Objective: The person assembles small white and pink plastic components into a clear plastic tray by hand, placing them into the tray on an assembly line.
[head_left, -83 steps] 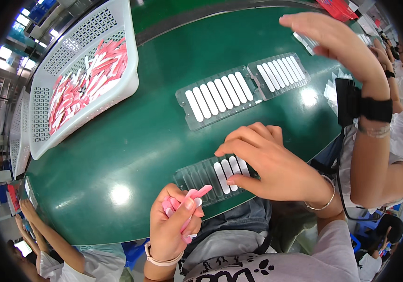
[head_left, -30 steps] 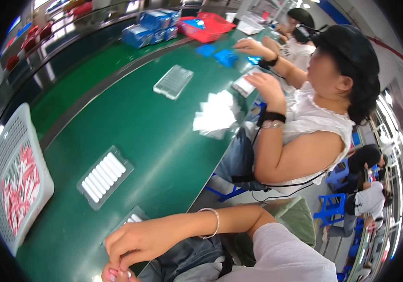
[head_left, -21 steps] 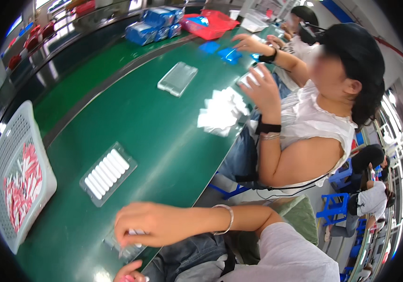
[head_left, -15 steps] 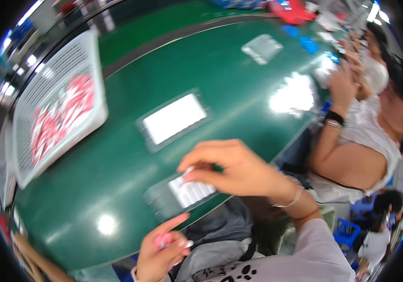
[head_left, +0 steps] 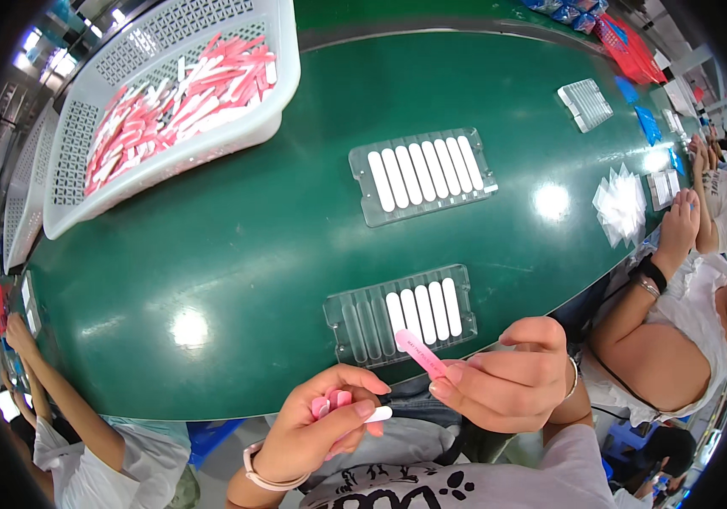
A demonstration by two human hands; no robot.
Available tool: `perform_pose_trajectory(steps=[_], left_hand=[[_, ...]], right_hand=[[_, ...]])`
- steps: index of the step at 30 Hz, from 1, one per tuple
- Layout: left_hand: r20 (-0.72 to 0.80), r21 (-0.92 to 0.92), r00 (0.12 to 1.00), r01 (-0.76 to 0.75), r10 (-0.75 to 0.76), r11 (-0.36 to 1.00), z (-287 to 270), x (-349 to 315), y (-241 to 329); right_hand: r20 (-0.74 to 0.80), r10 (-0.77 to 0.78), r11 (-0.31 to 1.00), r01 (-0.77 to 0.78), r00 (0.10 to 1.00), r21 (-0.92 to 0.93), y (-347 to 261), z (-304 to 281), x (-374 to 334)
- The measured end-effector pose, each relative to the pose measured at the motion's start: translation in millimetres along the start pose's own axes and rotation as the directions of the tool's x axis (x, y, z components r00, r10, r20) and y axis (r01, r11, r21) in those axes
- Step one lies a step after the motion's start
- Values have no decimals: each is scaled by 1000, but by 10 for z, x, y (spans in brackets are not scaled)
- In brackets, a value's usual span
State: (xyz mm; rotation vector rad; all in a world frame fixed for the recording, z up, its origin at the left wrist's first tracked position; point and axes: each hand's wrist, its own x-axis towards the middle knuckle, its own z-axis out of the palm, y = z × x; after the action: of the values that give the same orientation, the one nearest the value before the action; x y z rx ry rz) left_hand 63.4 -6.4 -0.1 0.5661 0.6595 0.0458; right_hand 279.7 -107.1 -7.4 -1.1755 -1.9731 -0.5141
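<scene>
Between its thumb and fingertips, my right hand [head_left: 512,373] pinches one pink nail file [head_left: 420,353], its free end reaching over the front edge of the near clear plastic tray [head_left: 368,327]. White nail files [head_left: 418,312] lie side by side in the right-hand grooves of that tray, while the left-hand grooves hold none. My left hand [head_left: 321,420] is closed on a small bunch of nail files [head_left: 332,402], pink at one end, with a white one sticking out past the thumb. Further back, another clear tray [head_left: 367,191] carries a row of several white nail files.
A white plastic basket [head_left: 172,199] of loose pink and white nail files stands at the far left of the green table [head_left: 236,280]. Rightward lie another clear tray [head_left: 586,105] and clear plastic bags [head_left: 620,206]. Co-workers [head_left: 648,331] sit on both sides.
My right hand has come off the near tray and now shows a pink nail file toward me. The view has turned, so the table things appear further right. My left hand still grips its bunch.
</scene>
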Motion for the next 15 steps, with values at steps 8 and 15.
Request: perform_pose_trajectory(steps=[8, 15], left_hand=[[17, 35, 1000, -1, 0, 999, -5, 66, 35], [-75, 40, 994, -81, 84, 996, -21, 6, 25]], right_hand=[[164, 355, 906, -382, 920, 183, 91, -13, 60], [549, 546, 585, -757, 633, 291, 265, 243, 289]])
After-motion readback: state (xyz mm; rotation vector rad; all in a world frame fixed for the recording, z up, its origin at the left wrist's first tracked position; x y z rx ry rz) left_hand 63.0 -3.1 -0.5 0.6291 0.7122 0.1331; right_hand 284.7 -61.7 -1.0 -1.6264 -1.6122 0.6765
